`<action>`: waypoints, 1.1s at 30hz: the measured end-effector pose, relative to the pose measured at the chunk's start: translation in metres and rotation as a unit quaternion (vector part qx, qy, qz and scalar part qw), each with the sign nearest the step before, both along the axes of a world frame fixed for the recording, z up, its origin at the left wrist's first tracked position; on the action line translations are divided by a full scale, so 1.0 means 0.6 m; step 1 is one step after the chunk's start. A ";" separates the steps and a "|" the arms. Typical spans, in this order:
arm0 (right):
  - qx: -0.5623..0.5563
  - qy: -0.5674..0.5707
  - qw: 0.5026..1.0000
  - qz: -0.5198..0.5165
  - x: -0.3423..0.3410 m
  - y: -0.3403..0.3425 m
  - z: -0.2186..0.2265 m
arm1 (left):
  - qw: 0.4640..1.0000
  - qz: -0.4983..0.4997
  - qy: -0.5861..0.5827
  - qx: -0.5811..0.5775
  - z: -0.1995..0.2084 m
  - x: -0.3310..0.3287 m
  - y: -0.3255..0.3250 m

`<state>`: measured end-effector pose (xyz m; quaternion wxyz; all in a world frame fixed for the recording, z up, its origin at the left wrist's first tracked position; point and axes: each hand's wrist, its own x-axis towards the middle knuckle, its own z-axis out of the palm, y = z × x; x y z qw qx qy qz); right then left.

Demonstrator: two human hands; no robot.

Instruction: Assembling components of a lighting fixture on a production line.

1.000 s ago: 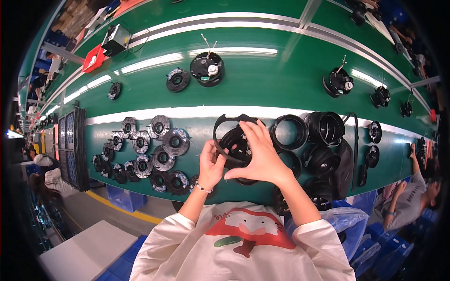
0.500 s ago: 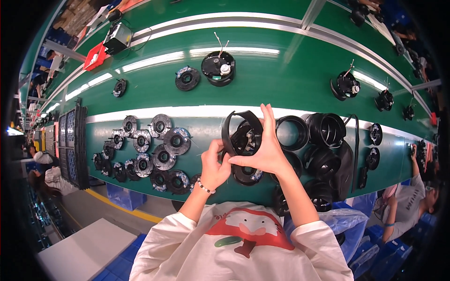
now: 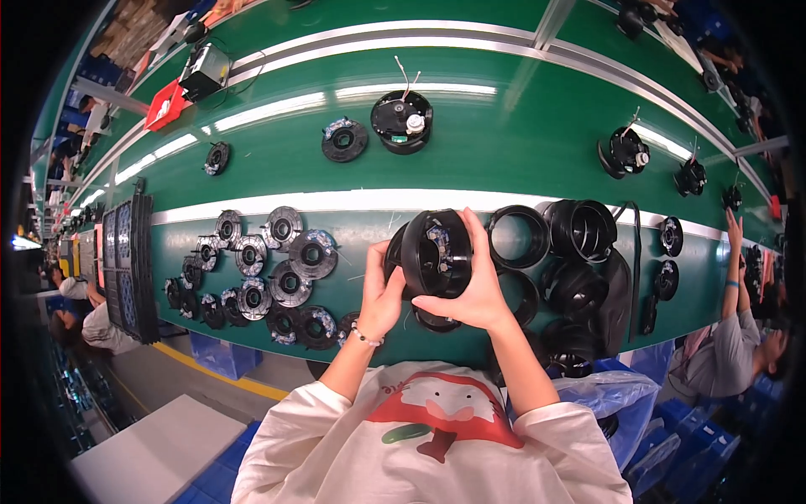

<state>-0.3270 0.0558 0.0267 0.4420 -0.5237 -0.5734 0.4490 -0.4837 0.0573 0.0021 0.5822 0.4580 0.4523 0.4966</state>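
L hand (image 3: 381, 296) & R hand (image 3: 480, 290): fingers curved round black cup (image 3: 430, 267), gripping both sides. Prob. mid-assembly; next move needs even pressure.

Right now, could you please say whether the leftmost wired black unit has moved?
Yes: the leftmost wired black unit has moved right, toward the metal post.

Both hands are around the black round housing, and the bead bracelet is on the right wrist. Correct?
No, wrong wrist: the head view shows the bead bracelet on the left one; the right is bare. The rest holds: left hand and right hand are both around the black round housing.
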 end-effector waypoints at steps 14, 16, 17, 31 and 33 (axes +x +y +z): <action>-0.016 -0.067 0.996 0.051 -0.010 -0.016 0.025 | 0.843 -0.083 -0.412 -0.335 0.014 -0.011 0.010; 0.041 -0.129 0.990 0.048 -0.020 -0.020 0.034 | 0.810 -0.102 -0.475 -0.327 0.015 -0.008 0.014; 0.046 -0.155 0.986 0.049 -0.027 -0.023 0.039 | 0.823 -0.067 -0.452 -0.336 0.016 -0.006 0.009; 0.031 -0.239 0.963 0.125 -0.023 0.002 0.060 | 0.853 -0.117 -0.386 -0.331 0.023 -0.014 0.013; 0.069 -0.222 0.962 0.140 -0.032 -0.005 0.064 | 0.841 -0.069 -0.403 -0.353 0.024 -0.031 -0.014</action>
